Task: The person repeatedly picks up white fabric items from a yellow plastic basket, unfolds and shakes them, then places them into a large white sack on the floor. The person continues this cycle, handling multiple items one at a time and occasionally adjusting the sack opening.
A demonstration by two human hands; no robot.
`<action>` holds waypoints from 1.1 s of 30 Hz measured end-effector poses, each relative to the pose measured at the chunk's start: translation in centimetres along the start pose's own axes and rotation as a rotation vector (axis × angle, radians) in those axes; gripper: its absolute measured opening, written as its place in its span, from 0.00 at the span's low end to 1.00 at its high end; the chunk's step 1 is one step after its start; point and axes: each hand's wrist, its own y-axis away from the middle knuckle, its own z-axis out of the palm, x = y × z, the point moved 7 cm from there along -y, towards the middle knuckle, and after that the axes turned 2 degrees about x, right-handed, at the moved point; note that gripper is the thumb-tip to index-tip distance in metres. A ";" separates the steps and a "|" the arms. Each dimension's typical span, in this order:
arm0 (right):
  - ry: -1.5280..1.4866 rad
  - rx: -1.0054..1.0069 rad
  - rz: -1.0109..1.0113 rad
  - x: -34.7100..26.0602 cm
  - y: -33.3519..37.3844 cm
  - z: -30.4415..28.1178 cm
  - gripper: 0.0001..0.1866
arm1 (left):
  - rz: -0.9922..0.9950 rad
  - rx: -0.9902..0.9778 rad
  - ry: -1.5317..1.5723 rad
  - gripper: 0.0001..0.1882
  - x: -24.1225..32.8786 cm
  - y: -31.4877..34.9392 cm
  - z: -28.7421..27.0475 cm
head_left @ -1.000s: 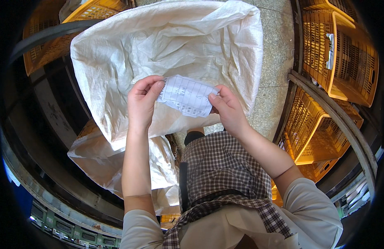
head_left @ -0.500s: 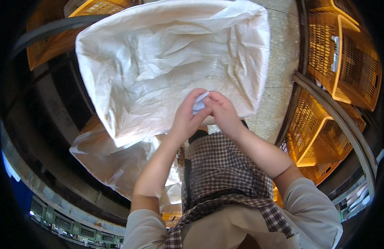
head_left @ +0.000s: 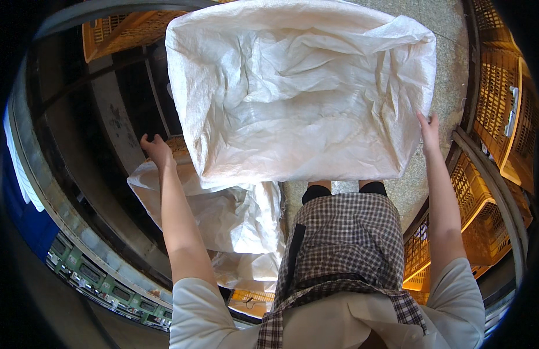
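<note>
As the white sack (head_left: 298, 139) gapes upward beyond the checked apron (head_left: 345, 241), long axis left-to-right, the left hand (head_left: 158, 151) is spread nearby; whether the right hand (head_left: 431, 132) pinches its edge, I cannot tell.

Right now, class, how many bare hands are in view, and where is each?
2: the left hand is out beyond the left side of the large white sack; the right hand is at that sack's right edge. No others show.
</note>
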 end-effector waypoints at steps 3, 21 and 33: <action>-0.421 -0.493 0.337 2.7 -1.2 4.3 0.30 | 0.174 -0.200 -0.312 0.35 0.5 0.7 2.4; -0.408 -0.756 0.148 -13.4 10.0 14.0 0.21 | 0.179 0.109 -0.089 0.26 -2.7 -13.9 -10.9; -0.179 -0.956 -0.114 -27.7 23.6 30.1 0.17 | 0.706 -0.327 -0.089 0.23 10.1 4.2 3.8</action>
